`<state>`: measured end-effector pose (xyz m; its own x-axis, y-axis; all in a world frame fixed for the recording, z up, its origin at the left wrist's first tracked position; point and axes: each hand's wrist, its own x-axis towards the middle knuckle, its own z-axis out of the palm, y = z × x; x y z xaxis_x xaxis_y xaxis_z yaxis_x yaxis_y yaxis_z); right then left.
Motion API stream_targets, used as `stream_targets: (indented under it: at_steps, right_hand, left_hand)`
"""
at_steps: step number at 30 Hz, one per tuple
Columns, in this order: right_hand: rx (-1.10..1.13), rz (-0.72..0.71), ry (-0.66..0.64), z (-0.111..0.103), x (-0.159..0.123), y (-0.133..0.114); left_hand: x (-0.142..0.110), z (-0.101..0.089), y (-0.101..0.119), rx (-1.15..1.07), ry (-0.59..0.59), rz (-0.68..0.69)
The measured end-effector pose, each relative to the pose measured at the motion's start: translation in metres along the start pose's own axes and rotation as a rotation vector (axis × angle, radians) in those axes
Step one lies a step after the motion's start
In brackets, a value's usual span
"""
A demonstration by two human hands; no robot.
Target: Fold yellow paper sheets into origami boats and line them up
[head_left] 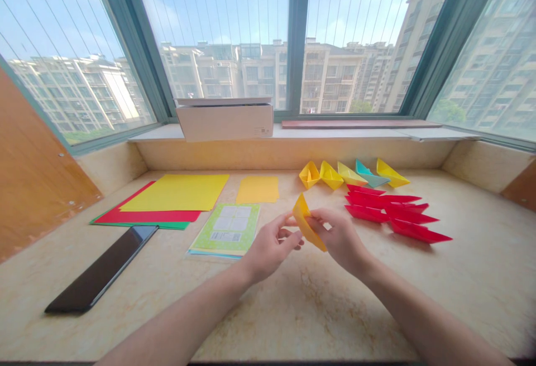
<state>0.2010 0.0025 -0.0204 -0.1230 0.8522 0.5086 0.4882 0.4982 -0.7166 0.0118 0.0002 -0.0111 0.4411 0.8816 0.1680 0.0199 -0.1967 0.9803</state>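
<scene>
A folded yellow-orange paper boat [305,218] is held up tilted above the countertop. My right hand [340,237] pinches it from the right side between thumb and fingers. Just left of the boat is my left hand [272,246], its fingers loosely curled and apart. Its index fingertip reaches the boat's left edge, while the thumb points toward it without a visible grip. Behind and to the right stands a row of paper boats, several yellow [331,175] and one blue [371,175]. Several red paper boats [419,232] lie in a cluster right of my right hand.
Large yellow [176,192], red [167,216] and green sheets overlap at the left. Smaller orange paper [257,189] and a green-patterned paper pack [228,226] lie nearer the middle. A black phone [104,268] rests front left. A white box [226,120] sits on the window ledge.
</scene>
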Motion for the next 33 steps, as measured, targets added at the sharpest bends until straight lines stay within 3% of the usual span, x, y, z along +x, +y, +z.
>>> stream_targets:
  at_steps: [4,9,13,20,25,33]
  right_hand:
    - [0.092,0.036,0.019,0.0,0.003,0.004]
    - [0.003,-0.029,-0.023,0.002,0.001,0.002]
    - [0.029,0.023,-0.03,0.004,-0.001,0.004]
    - [0.537,0.225,-0.085,-0.002,0.006,0.001]
    - [0.884,0.35,-0.188,-0.006,0.004,-0.004]
    - [1.057,0.371,-0.264,0.003,0.0,-0.006]
  left_hand:
    - [0.001,-0.001,-0.001,0.021,0.131,-0.003]
    - [-0.001,-0.002,0.004,0.117,0.058,0.063]
    - [-0.004,0.0,0.008,0.212,0.046,0.122]
    - [-0.007,0.001,0.009,0.304,0.071,0.169]
    - [-0.005,0.001,0.007,0.273,0.071,0.121]
    - [-0.003,0.0,0.003,0.101,-0.039,0.052]
